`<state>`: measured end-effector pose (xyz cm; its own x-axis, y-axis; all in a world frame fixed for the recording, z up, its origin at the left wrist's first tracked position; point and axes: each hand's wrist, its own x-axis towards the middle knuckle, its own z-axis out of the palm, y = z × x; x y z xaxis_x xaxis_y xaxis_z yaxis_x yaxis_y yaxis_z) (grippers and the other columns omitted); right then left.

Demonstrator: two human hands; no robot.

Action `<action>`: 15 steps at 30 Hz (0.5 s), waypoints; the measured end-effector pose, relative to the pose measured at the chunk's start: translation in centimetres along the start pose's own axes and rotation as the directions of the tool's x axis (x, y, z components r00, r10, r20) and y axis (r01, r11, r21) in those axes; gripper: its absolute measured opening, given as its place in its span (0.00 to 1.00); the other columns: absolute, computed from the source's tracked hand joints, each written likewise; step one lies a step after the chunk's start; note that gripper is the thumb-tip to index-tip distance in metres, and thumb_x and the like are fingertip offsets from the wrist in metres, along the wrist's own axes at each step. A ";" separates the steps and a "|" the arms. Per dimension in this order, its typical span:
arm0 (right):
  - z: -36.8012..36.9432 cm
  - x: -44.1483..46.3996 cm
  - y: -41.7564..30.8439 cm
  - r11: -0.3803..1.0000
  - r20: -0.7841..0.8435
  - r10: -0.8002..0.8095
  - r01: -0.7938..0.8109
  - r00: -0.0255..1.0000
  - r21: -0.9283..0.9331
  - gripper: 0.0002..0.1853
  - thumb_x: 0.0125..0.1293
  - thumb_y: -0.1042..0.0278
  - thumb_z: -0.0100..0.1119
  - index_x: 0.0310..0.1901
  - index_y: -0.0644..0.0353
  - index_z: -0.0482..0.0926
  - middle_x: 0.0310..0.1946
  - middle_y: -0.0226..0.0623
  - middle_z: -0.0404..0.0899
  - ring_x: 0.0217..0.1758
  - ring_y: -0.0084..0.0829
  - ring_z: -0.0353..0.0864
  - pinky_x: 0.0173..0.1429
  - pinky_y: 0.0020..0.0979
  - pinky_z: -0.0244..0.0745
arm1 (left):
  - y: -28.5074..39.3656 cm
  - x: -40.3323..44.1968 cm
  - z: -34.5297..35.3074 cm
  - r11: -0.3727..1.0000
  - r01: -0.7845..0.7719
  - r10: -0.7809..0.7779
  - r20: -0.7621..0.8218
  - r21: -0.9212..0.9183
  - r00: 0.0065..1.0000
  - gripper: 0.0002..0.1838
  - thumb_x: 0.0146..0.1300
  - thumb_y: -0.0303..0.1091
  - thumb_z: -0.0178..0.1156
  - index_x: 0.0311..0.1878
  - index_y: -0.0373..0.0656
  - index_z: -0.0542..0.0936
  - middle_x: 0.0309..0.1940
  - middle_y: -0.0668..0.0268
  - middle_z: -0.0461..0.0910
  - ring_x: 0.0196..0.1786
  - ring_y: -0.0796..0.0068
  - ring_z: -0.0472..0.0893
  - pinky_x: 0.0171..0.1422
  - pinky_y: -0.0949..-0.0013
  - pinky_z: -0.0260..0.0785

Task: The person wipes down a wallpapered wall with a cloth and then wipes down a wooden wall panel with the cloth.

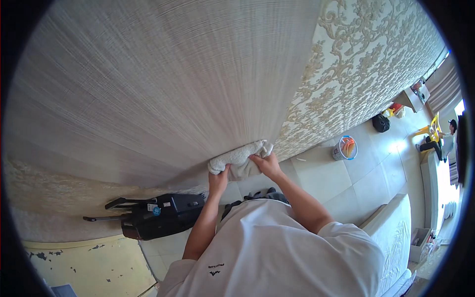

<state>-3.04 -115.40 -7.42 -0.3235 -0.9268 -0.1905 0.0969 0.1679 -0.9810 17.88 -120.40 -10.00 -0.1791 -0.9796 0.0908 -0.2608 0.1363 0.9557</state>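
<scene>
A folded whitish towel point(236, 156) lies along the lower part of the smooth grey-beige wall panel point(198, 74), stretched between my two hands. My left hand point(218, 181) grips its left end, thumb pressed on the cloth. At the other end, my right hand point(266, 165) holds the towel with the thumb on top and the fingers partly hidden. A loose flap of the cloth hangs between the hands. Whether the far side of the towel touches the panel everywhere cannot be seen.
Left of me lies a black suitcase point(170, 214) with its handle out. A bucket point(345, 148) with orange items stands right, near patterned wallpaper point(341, 84) and a black bag point(381, 123). A person point(442, 141) sits farther off. A plastic-covered mattress point(391, 232) is at lower right.
</scene>
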 end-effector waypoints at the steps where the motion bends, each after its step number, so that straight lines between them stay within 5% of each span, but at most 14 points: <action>1: -0.5 0.2 1.3 0.998 -0.001 0.023 -0.023 1.000 -0.053 0.20 0.62 0.69 0.68 0.54 0.64 0.76 0.46 0.36 0.82 0.48 0.26 0.81 0.51 0.31 0.77 | -1.6 -0.2 1.0 0.999 0.024 -0.024 0.003 -0.048 1.000 0.23 0.64 0.44 0.67 0.52 0.32 0.80 0.47 0.56 0.84 0.50 0.66 0.82 0.55 0.64 0.71; 2: -1.1 0.4 2.5 0.993 -0.003 0.047 -0.047 0.999 -0.106 0.21 0.62 0.67 0.69 0.54 0.63 0.77 0.46 0.36 0.82 0.47 0.26 0.81 0.49 0.31 0.78 | -3.3 -0.5 1.9 0.999 0.020 -0.020 0.003 -0.045 1.000 0.23 0.64 0.44 0.67 0.52 0.32 0.80 0.47 0.56 0.84 0.50 0.66 0.82 0.55 0.64 0.71; 4: -2.4 0.8 5.0 0.902 -0.004 0.362 -0.351 0.932 -0.249 0.23 0.60 0.58 0.70 0.53 0.62 0.79 0.41 0.35 0.84 0.39 0.26 0.83 0.37 0.30 0.77 | -5.5 -1.4 3.6 0.903 0.429 -0.429 0.045 -0.006 0.902 0.28 0.60 0.52 0.68 0.49 0.33 0.82 0.44 0.55 0.85 0.47 0.66 0.83 0.52 0.63 0.71; 8: -4.1 0.4 8.1 0.909 -0.109 0.344 -0.360 0.933 -0.210 0.24 0.58 0.52 0.71 0.50 0.61 0.81 0.37 0.34 0.84 0.33 0.25 0.82 0.29 0.30 0.74 | -7.5 -2.5 6.4 0.728 0.685 -0.685 0.005 -0.029 0.729 0.37 0.54 0.60 0.69 0.42 0.25 0.82 0.37 0.51 0.85 0.41 0.64 0.83 0.43 0.62 0.71; 9: -4.8 0.0 5.7 0.892 -0.087 0.379 -0.389 0.921 -0.228 0.24 0.58 0.54 0.71 0.50 0.62 0.81 0.37 0.34 0.84 0.33 0.24 0.81 0.30 0.29 0.75 | -9.9 -2.5 7.0 0.753 0.648 -0.654 -0.019 -0.112 0.756 0.37 0.55 0.60 0.68 0.41 0.24 0.82 0.36 0.51 0.85 0.41 0.64 0.83 0.43 0.62 0.71; 11: -5.8 0.0 3.2 0.867 -0.052 0.426 -0.424 0.903 -0.262 0.23 0.59 0.55 0.71 0.50 0.62 0.81 0.37 0.34 0.84 0.34 0.23 0.81 0.32 0.28 0.75 | -2.1 -2.8 6.6 0.762 0.623 -0.634 -0.006 -0.176 0.773 0.38 0.55 0.61 0.68 0.43 0.24 0.82 0.38 0.51 0.84 0.43 0.64 0.82 0.46 0.63 0.71; 13: -5.9 1.1 1.9 0.984 -0.036 0.102 -0.106 0.994 -0.143 0.22 0.60 0.59 0.71 0.51 0.65 0.80 0.38 0.35 0.84 0.37 0.22 0.81 0.37 0.27 0.76 | 2.3 -2.4 6.3 0.801 0.517 -0.549 -0.027 -0.301 0.835 0.39 0.57 0.58 0.68 0.50 0.23 0.79 0.45 0.53 0.82 0.48 0.67 0.81 0.53 0.67 0.70; 15: -5.8 0.6 -3.7 0.998 0.006 -0.007 0.008 1.000 -0.065 0.21 0.60 0.59 0.71 0.49 0.66 0.80 0.38 0.37 0.84 0.39 0.24 0.82 0.41 0.28 0.77 | 7.5 -2.1 5.9 0.822 0.428 -0.490 -0.084 -0.377 0.868 0.36 0.59 0.55 0.68 0.51 0.24 0.78 0.46 0.54 0.82 0.48 0.68 0.80 0.54 0.68 0.70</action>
<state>-9.07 -114.62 -4.13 -0.3184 -0.9301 -0.1832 0.0334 0.1821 -0.9827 10.73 -116.49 -4.65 0.0522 -0.9291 -0.3661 0.0667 -0.3625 0.9296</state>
